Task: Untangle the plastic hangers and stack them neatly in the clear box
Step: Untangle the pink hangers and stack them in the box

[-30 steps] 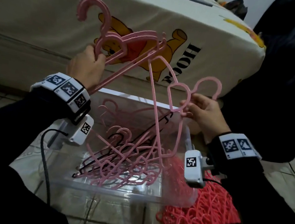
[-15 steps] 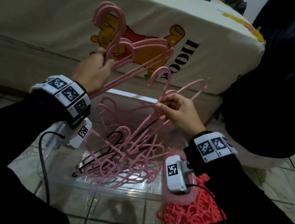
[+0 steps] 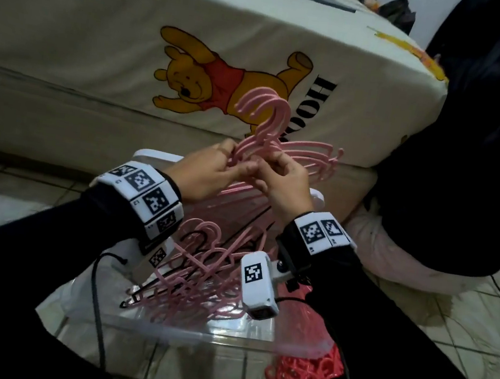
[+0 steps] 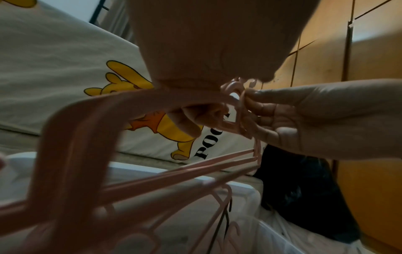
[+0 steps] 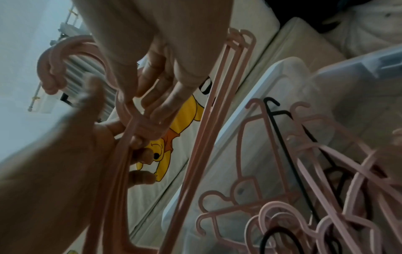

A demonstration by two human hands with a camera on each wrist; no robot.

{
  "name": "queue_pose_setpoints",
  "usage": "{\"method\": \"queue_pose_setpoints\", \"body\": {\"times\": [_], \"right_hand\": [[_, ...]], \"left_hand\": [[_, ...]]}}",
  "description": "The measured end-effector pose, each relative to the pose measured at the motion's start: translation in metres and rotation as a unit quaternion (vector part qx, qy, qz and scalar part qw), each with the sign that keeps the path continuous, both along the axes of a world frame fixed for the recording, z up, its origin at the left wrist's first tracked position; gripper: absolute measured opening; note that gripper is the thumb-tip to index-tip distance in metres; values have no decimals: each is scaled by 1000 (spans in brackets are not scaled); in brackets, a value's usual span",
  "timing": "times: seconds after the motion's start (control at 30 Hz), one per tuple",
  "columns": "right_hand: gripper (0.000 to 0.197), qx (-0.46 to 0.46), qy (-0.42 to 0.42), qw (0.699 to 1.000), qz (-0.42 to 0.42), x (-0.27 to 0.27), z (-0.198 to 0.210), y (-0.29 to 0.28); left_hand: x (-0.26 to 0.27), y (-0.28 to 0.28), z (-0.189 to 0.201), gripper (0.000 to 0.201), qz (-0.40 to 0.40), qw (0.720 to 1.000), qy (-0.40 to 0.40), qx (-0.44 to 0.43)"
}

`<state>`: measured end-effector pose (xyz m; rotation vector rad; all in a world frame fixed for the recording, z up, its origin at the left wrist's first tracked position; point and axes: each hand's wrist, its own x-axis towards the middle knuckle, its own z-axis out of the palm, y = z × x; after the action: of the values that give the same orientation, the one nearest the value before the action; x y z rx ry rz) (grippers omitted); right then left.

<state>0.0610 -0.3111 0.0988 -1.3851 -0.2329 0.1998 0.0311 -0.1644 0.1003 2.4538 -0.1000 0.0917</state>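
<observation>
Pink hangers (image 3: 268,135), bunched with hooks aligned, we pinch at the necks with left hand (image 3: 206,174) and right hand (image 3: 283,187) above the clear box (image 3: 162,329).

left hand (image 3: 209,173) + right hand (image 3: 284,184): grip pink hanger bundle (image 3: 269,122) | above clear box (image 3: 193,336)

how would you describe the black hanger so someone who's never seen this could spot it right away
Start at the bed with the yellow cartoon bear sheet; on the floor in front of it stands the clear box, below the two hands. Inside lies a tangle of pink hangers, and the black hanger is threaded through its left side. It is the only dark, thin one among the pink ones.
</observation>
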Motion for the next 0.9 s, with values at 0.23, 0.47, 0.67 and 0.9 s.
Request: {"method": "queue_pose_setpoints", "body": {"times": [0.23, 0.47, 0.67, 0.9], "right_hand": [[11, -72, 52, 992, 93, 20, -8, -23], [24, -706, -146, 666, 192, 40, -87, -49], [27, -748, -217, 544, 312, 28, -158, -32], [38, -772, -232, 505, 309, 26, -196, -32]], "left_hand": [[5, 9, -6, 21, 57, 986, -64, 141], [7, 20, -7, 25, 87, 979, -97, 156], [12, 24, -8, 28, 117, 966, -101, 209], [16, 32, -12, 25, 122, 964, -116, 207]]}}
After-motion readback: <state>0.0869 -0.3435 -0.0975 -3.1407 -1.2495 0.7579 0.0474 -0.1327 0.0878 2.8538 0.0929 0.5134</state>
